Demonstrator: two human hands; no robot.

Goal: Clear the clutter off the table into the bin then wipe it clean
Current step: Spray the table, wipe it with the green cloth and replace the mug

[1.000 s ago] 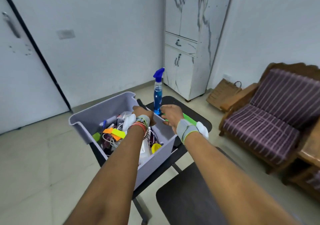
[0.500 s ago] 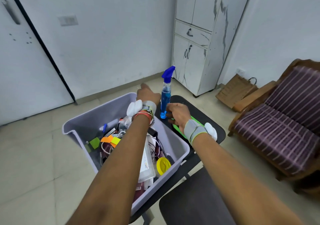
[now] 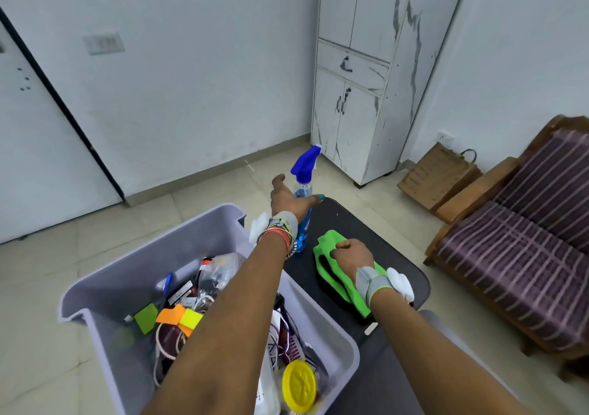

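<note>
One upright spray bottle (image 3: 302,188), nozzle rightward, beside spread-open left hand (image 3: 288,202); right hand (image 3: 350,256) grips green cloth (image 3: 338,282).

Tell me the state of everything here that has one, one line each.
Spray bottle: upright on the table, holds blue liquid.
Green cloth: bunched on the table, gripped by right hand.
Left hand: open, fingers spread at the spray bottle.
Bin: filled with clutter.
Cabinet: doors and drawer closed.
</note>
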